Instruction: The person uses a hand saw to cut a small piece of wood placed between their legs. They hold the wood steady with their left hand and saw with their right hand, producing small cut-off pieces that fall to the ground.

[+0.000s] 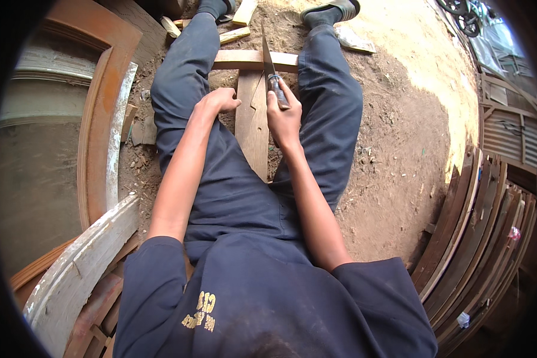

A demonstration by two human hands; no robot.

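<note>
My right hand is closed round the dark handle of a long knife. Its narrow, pointed blade is directed away from me, above a wooden crosspiece. Something bluish is wrapped where handle and blade meet. Between my legs lies a wooden plank, running toward me from under the crosspiece. A thin dark zigzag line, perhaps a crack or a shadow, marks the plank's top. My left hand is curled over my left thigh, beside the plank's left edge; whatever its fingers may hold is hidden.
An orange-brown wooden frame with panels leans at the left, above a white-painted curved board. Stacked long boards fill the right side. Offcuts lie on the dirt ground by my feet. Motorbike wheels show at the far right.
</note>
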